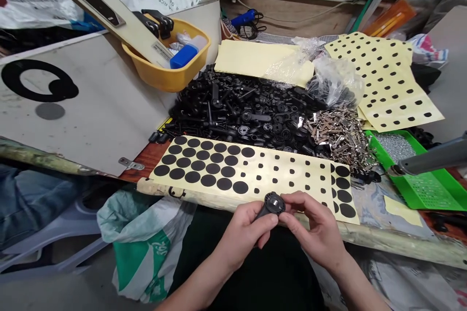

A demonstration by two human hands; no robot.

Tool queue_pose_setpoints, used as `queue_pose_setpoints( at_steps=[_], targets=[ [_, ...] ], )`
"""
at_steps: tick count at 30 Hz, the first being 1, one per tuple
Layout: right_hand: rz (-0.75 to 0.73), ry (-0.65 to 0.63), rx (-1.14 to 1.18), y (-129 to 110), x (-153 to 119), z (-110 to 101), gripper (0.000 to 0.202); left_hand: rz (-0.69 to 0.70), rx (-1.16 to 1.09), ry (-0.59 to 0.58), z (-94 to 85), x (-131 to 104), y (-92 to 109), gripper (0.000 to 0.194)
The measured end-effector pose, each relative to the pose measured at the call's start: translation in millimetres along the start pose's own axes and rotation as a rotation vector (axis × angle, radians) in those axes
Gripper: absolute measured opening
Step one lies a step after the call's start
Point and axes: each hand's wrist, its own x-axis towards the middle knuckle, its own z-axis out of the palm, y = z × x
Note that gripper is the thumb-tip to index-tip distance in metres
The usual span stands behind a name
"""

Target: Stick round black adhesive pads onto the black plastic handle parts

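A black plastic part (pixel 273 203) with a round, notched end is held at the table's front edge. My left hand (pixel 246 228) grips its body, thumb on top. From the right, my right hand (pixel 314 228) touches the round end with thumb and forefinger; whether it pinches something small there is hidden. Behind both hands lies a pale yellow sticker sheet (pixel 268 171) with round black stickers on the left and small black ones toward the right. Beyond it is a heap of black parts (pixel 233 102), with a pile of small metal pieces (pixel 337 133) at its right.
A yellow basket (pixel 156 75) stands at the back left. On the right are a green tray (pixel 412 194) of small metal bits and a grey tool arm (pixel 434 158) above it. More sticker sheets (pixel 394 77) lie behind. A bag (pixel 142 248) hangs below the table's front edge.
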Motion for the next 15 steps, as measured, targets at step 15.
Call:
queue_pose_setpoints(
  at_steps=[15],
  targets=[
    [-0.119, 0.058, -0.149, -4.4, 9.5, -6.1, 0.013, -0.054, 0.218, 0.106, 5.2, 6.8, -3.0, 0.026]
  ],
)
